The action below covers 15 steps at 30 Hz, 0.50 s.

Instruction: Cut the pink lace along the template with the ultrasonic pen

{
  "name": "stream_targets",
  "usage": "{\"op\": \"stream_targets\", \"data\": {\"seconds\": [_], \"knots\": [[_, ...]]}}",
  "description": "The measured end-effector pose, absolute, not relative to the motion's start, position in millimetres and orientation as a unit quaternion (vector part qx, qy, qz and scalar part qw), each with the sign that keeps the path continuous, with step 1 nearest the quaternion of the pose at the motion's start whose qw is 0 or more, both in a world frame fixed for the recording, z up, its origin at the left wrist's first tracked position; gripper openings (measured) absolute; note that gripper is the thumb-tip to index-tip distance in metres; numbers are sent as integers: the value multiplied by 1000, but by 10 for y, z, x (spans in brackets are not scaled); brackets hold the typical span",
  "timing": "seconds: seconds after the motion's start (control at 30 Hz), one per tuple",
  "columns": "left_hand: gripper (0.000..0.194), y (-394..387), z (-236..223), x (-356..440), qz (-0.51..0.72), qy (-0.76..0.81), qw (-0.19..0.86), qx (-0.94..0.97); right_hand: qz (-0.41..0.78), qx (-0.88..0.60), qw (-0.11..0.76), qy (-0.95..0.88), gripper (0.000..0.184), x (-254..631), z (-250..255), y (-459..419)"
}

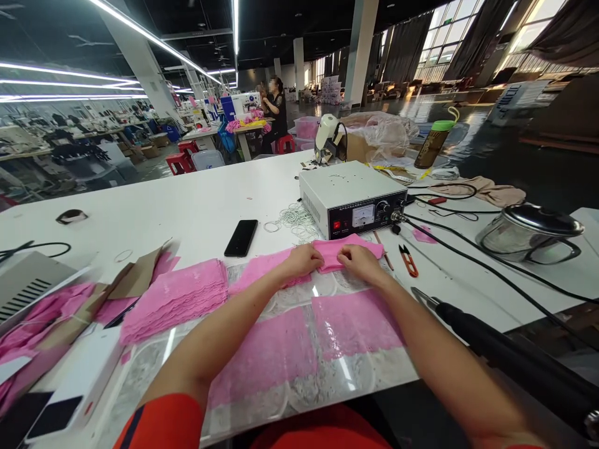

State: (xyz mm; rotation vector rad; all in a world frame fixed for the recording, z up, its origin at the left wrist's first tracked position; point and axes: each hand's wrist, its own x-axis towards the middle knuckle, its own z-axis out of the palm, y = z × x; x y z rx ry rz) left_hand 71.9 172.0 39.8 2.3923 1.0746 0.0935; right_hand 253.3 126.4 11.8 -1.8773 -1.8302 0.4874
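Both my hands are stretched forward to a folded pink fabric piece (330, 254) lying in front of the grey control box (350, 187). My left hand (303, 259) pinches its left end, with fingertips pressed together. On its middle, my right hand (359, 260) is closed, with thumb and fingers gripping the cloth. More pink fabric lies under my left wrist. A tall stack of pink fabric pieces (180, 293) stands to the left. Closer to me, a pink panel (358, 321) and another pink panel (271, 355) lie flat, apparently beneath a clear sheet (346, 374).
A black phone (241, 238) and tangled thin cords (299, 219) lie left of the box. Orange-handled thread snips (409, 260), a black handheld tool (491, 337), cables and a lidded glass pot (519, 234) are at right. A co-worker (277, 112) sits at a sewing machine (246, 103).
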Motion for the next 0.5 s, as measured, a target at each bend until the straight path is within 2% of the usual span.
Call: {"op": "stream_targets", "data": {"seconds": [0.3,0.5], "knots": [[32,1776,378,700,42,413,317,853,223,-640,275,-682,33,2680,82,1258],[33,1807,398,701,47,420,339,841,238,-611,296,-694,26,2698,95,1205]]}}
